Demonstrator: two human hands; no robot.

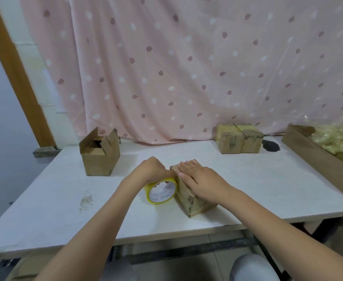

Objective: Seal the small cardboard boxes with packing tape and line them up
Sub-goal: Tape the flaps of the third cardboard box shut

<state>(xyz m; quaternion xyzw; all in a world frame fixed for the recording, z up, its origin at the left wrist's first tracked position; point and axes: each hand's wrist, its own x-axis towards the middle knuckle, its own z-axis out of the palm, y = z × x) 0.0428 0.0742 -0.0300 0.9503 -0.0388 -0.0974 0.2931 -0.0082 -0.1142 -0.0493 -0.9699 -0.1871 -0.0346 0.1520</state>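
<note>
A small cardboard box (pixel 189 199) lies near the front middle of the white table (pixel 55 199). My right hand (pixel 201 179) rests flat on its top, fingers spread, pressing down. My left hand (pixel 151 169) grips a roll of yellow packing tape (pixel 160 192) held against the box's left side. An unsealed box (pixel 99 155) with its flaps up stands at the back left. Two closed, taped boxes (pixel 238 140) stand side by side at the back right.
A long shallow cardboard tray (pixel 318 161) holding crumpled clear plastic lies along the right edge. A pink patterned curtain (pixel 186 67) hangs behind the table. A dark smudge (pixel 271 146) marks the tabletop beside the taped boxes.
</note>
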